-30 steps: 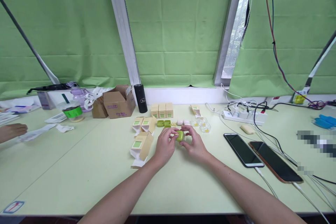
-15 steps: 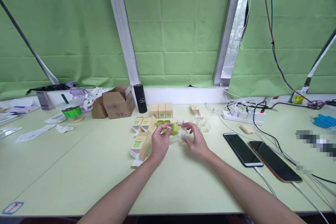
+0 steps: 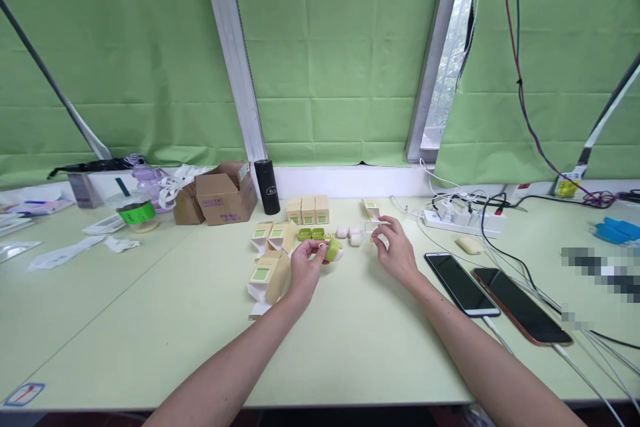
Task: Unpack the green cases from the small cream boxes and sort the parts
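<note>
My left hand [image 3: 306, 269] pinches a small rounded green case [image 3: 332, 250] with a pale end facing right. To the right, my right hand [image 3: 397, 250] has its fingers curled round a clear plastic cover [image 3: 369, 229], just above the table. Other clear covers at that spot are mostly hidden behind this hand. Between the hands and farther back, several small pale pink-white pieces [image 3: 355, 239] lie beside two square green pieces [image 3: 311, 233].
Opened cardboard boxes [image 3: 269, 275] lie left of my hands, with closed small boxes [image 3: 309, 211] behind. A black tumbler [image 3: 267, 188] and brown carton [image 3: 225, 197] stand back left. Two phones [image 3: 463, 285] with cables and a power strip [image 3: 465, 221] occupy the right.
My right hand has moved right and slightly back with the clear cover, away from the green case. My left hand still holds the case, whose pale end now shows.
</note>
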Motion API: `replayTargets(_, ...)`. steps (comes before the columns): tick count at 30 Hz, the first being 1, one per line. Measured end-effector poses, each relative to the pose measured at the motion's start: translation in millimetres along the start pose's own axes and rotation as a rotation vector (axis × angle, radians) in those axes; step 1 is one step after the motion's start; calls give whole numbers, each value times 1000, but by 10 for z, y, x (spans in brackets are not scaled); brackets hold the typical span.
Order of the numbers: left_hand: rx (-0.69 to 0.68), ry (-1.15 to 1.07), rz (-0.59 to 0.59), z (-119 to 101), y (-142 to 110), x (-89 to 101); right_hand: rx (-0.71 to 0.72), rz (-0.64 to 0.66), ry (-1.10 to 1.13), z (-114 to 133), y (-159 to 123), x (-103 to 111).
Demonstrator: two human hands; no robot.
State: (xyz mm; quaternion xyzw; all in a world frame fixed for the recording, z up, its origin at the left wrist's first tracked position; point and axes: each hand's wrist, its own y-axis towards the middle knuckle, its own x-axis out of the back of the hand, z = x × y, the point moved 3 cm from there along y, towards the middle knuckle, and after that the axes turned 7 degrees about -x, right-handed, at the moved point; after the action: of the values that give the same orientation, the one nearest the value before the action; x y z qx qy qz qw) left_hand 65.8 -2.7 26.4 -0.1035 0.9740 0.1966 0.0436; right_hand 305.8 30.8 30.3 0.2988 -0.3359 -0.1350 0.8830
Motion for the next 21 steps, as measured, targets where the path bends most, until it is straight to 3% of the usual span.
replayTargets(8,17,-12,8,-4,-7,-2,-28,52,-264,-161,18,-65)
replayTargets(21,45,-30,7,2,-11,-2,-33,62,-334,-326,14,-133)
